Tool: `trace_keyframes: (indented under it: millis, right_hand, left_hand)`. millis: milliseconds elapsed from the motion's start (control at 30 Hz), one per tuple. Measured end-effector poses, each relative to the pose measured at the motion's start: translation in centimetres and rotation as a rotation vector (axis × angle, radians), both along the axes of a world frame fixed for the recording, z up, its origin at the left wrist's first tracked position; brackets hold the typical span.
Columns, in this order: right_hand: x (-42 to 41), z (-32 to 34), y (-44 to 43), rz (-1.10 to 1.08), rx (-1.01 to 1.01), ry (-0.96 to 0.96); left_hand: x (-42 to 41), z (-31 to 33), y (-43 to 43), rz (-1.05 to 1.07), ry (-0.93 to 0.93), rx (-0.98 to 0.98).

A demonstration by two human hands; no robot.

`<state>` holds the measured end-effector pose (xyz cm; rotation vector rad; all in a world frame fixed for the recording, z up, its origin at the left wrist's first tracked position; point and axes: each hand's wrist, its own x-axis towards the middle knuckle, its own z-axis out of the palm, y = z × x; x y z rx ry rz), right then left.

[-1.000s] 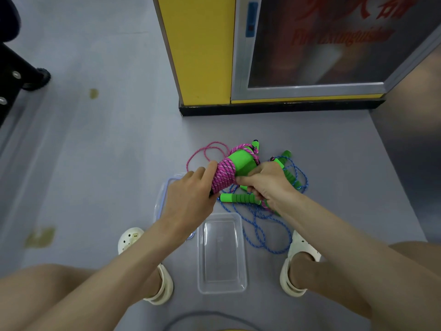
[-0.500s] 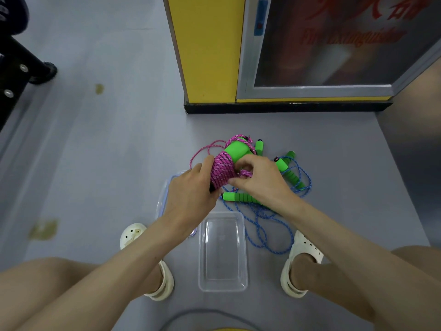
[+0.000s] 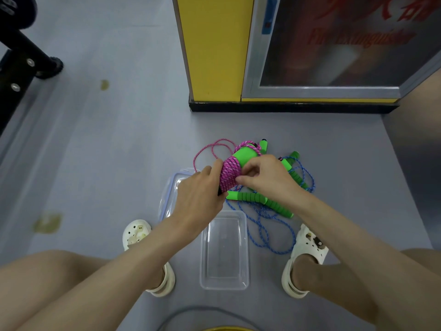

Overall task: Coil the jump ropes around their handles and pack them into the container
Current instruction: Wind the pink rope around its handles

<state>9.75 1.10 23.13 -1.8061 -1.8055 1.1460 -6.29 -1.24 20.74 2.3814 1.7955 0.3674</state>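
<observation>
My left hand [image 3: 198, 194] wraps the near end of the pink rope coil [image 3: 229, 173], hiding the handle ends there and part of the lid [image 3: 169, 194] beneath my wrist. My right hand [image 3: 267, 177] curls against the coil; whether its fingertips pinch a strand, I can't tell. It also covers part of the green handles [image 3: 253, 198] of the blue rope. The cabinet [image 3: 334, 56] lettering is blurred and cut off at the top edge.

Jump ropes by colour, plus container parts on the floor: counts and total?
Pink jump rope: 1
Blue jump rope: 1
Clear container: 1
Lid: 1
Total: 4
</observation>
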Motion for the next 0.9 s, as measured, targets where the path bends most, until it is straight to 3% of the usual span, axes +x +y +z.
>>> trace_keyframes:
  millis: [133,467,533,600,767,833,900]
  right_hand:
    - [-0.6,0.8,-0.2,-0.367,-0.268,0.344]
    - [-1.1,1.0,0.1,-0.517,-0.197,0.358]
    - [-1.0,1.0,0.3,-0.545,-0.202,0.381]
    - [-0.8,1.3,0.5,-0.536,-0.212,0.398]
    - [-0.6,1.5,0.5,-0.442,-0.263,0.498]
    - [-0.6,1.3,0.5,-0.394,-0.262,0.520]
    - [-0.6,1.2,0.5,-0.368,-0.264,0.569]
  left_hand:
    - [0.3,-0.2,-0.1,0.006,0.061,0.102]
    - [0.8,-0.7,-0.4,-0.127,0.025,0.281]
    - [1.0,-0.1,-0.6,-0.134,-0.058,0.162]
    - [1.1,1.1,-0.4,-0.022,-0.270,-0.072]
    - [0.1,2.5,1.8,0.419,-1.066,-0.764]
    - [-0.7,2.7,2.1,0.407,-1.164,-1.046]
    - [-1.0,3.0,1.7,0.338,-1.215,-1.144]
